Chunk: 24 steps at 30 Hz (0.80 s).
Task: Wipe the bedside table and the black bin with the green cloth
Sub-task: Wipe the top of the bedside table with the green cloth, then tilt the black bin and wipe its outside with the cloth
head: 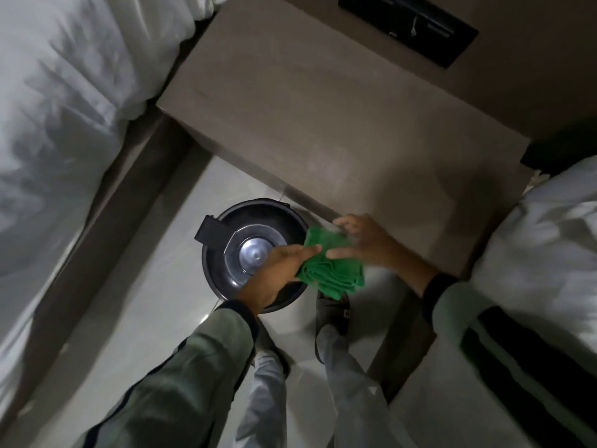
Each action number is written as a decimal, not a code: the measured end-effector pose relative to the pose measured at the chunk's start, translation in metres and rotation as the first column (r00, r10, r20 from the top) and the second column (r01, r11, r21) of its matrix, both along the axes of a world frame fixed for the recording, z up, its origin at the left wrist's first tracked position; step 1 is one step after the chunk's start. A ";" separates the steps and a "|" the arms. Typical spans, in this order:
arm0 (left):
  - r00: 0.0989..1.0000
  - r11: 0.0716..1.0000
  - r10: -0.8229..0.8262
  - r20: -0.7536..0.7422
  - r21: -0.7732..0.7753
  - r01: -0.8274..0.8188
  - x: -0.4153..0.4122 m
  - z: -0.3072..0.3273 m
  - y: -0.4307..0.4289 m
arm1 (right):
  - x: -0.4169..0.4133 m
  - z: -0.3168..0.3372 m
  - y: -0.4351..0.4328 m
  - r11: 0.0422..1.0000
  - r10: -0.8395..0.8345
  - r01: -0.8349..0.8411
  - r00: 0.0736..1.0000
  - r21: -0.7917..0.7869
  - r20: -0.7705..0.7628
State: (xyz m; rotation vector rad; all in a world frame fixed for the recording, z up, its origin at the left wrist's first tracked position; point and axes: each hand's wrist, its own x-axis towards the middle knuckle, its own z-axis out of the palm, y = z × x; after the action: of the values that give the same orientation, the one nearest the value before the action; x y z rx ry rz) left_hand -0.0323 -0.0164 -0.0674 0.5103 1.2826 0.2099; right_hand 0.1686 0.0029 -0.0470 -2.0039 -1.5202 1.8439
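A folded green cloth is held between both hands in the air, over the near edge of the brown bedside table. My left hand grips its lower left side. My right hand holds its upper right part, fingers blurred by motion. The round black bin with a shiny metal lid and a black pedal stands on the floor just left of the cloth, partly hidden by my left hand.
White bedding fills the left side, and another white bed lies at the right. A black switch panel sits at the table's far edge. My feet in slippers stand on the pale tiled floor below the cloth.
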 end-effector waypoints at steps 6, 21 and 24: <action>0.972 0.972 0.097 -0.213 -0.189 -0.139 -0.013 -0.009 -0.023 | -0.051 -0.009 -0.091 0.968 -0.157 0.120 0.975 -0.220 -0.160; 0.119 0.518 -0.254 -0.960 -0.031 0.855 0.059 -0.141 -0.059 | 0.014 -0.150 -0.169 0.432 -0.859 0.840 0.495 -0.327 0.135; 0.194 0.550 -0.264 -0.945 0.018 0.835 0.053 -0.142 -0.063 | 0.010 -0.155 -0.171 0.540 -0.788 0.791 0.595 -0.287 0.157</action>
State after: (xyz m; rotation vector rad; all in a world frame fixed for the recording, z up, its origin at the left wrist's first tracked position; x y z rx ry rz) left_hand 0.0203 -0.0794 -0.2095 1.8202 1.9241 -0.4855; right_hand 0.1789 -0.1680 -0.2025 -2.2412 -0.1146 1.6835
